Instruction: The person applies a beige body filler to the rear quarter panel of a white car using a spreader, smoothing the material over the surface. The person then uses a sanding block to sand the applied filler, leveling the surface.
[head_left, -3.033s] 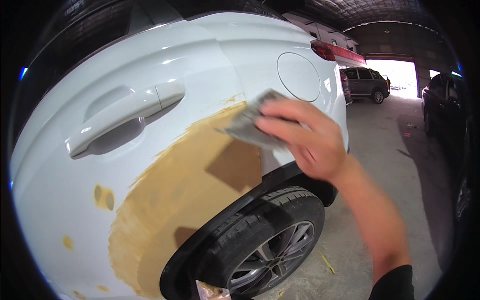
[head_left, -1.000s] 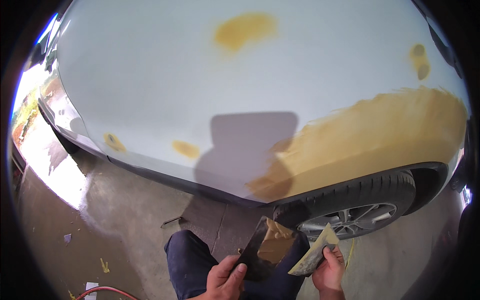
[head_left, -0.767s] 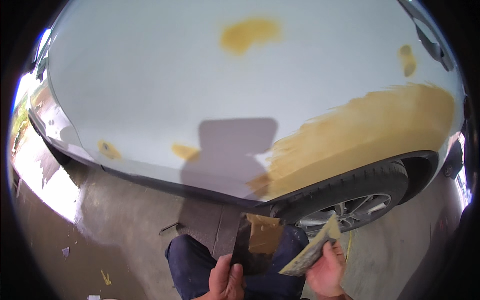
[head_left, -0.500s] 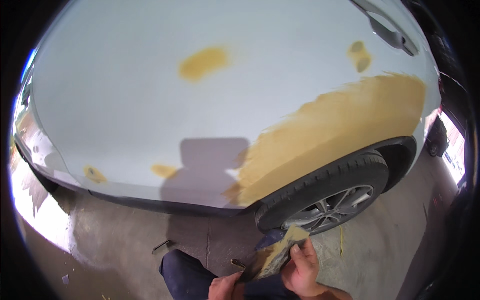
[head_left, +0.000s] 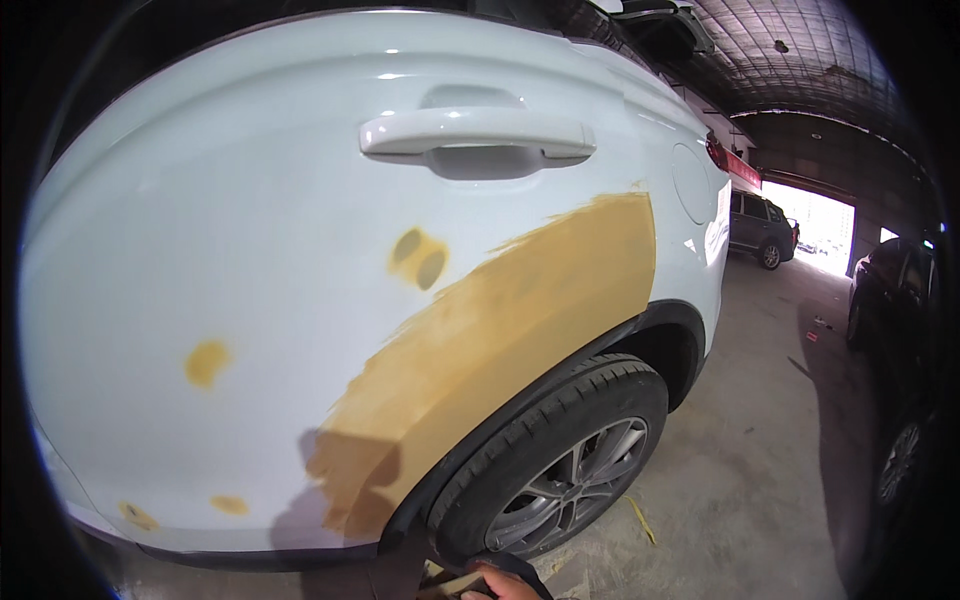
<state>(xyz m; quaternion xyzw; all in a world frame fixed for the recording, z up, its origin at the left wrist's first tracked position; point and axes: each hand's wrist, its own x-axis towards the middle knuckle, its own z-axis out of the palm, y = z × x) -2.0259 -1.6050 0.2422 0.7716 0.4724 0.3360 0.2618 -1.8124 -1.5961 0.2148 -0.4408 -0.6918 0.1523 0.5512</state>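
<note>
My right hand (head_left: 508,583) is at the lower edge, only partly in view, its fingers closed on a flat piece smeared with tan putty (head_left: 452,581). Most of that piece is cut off by the picture's edge. My left hand does not show. Just above is the rear wheel (head_left: 575,487) of a white car, with a black arch trim around it. A broad tan putty patch (head_left: 520,300) covers the panel over the arch. Smaller yellowish spots (head_left: 208,364) mark the white door (head_left: 270,220), two dull grey ovals lying within the one below the handle.
The white door handle (head_left: 478,134) juts out above the patch. Concrete floor (head_left: 720,440) stretches right, a thin yellow strip (head_left: 641,520) lying beside the tyre. A dark car (head_left: 900,400) stands at the right edge, another vehicle (head_left: 755,228) farther back near a bright doorway.
My view has risen and swung right, bringing the door handle and the hall into sight. My left hand has left the picture; my right hand and the smeared piece now sit at the lower edge.
</note>
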